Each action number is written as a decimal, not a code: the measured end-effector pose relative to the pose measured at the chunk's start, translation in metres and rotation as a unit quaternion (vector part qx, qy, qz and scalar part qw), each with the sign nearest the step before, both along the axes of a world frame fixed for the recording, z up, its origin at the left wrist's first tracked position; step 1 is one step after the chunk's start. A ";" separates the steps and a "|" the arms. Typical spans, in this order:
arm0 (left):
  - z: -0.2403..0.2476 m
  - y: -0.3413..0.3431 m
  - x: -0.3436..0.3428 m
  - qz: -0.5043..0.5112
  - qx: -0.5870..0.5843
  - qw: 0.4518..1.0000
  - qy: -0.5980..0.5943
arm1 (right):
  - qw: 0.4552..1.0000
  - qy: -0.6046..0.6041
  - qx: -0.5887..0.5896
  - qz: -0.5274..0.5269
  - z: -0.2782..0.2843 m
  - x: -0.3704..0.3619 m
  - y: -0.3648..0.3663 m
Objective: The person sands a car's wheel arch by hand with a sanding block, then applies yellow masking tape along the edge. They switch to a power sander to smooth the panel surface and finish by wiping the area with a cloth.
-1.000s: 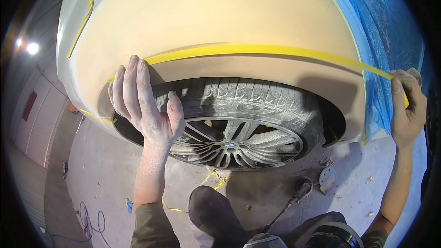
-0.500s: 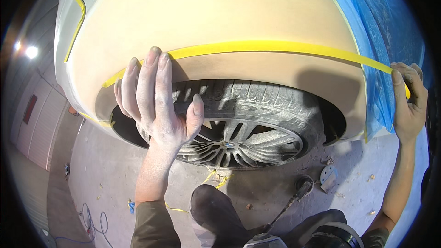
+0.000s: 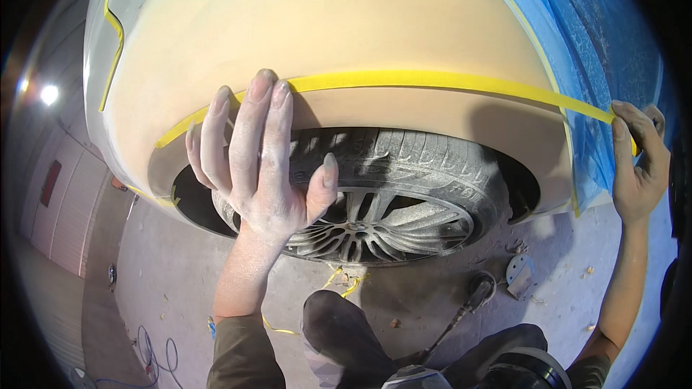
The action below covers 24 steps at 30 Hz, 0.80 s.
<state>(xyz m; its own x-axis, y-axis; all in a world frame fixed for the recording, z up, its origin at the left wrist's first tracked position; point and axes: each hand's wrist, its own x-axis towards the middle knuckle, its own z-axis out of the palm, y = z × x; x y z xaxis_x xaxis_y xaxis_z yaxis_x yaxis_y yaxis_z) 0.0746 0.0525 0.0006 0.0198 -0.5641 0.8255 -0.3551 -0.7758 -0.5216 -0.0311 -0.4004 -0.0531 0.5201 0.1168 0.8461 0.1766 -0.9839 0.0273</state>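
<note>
A strip of yellow masking tape [image 3: 425,79] runs along the beige, sanded car panel [image 3: 346,21], above the wheel arch. My left hand [image 3: 267,180], dusted white, lies with its fingers stretched out and their tips on the tape's left part; the thumb stands apart. At the far right my right hand [image 3: 640,166] pinches the other end of the tape, drawn taut past the panel's edge. A yellow bit, perhaps the roll, shows behind its fingers. Below the arch sits a dusty tyre [image 3: 404,155] on a spoked wheel [image 3: 360,227].
Blue masking film [image 3: 584,65] covers the car on the right. More yellow tape [image 3: 112,29] sticks to the panel's left edge. On the floor lie a black-headed tool [image 3: 479,288], a sanding disc [image 3: 517,270], tape scraps [image 3: 351,287] and a hose [image 3: 148,353].
My left hand has slid slightly right along the tape, fingers still stretched. The right hand keeps its pinch and has dropped a little. The view has shifted slightly.
</note>
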 end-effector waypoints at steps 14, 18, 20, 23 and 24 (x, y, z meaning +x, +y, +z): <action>-0.015 0.041 0.006 0.042 -0.029 0.999 -0.010 | 0.946 -0.138 -0.274 0.105 -0.041 -0.115 0.011; -0.015 0.037 0.005 0.058 -0.040 0.998 -0.003 | 0.989 -0.005 -0.138 0.058 -0.016 -0.118 0.027; -0.014 0.036 0.004 0.061 -0.039 0.997 0.000 | 0.989 -0.021 -0.060 0.135 -0.003 -0.103 0.016; -0.014 0.034 0.002 0.062 -0.045 0.997 0.004 | 0.993 -0.069 -0.086 0.048 -0.013 -0.073 -0.006; -0.014 0.033 0.002 0.060 -0.047 0.997 0.004 | 0.989 -0.106 -0.099 0.007 -0.020 -0.060 -0.014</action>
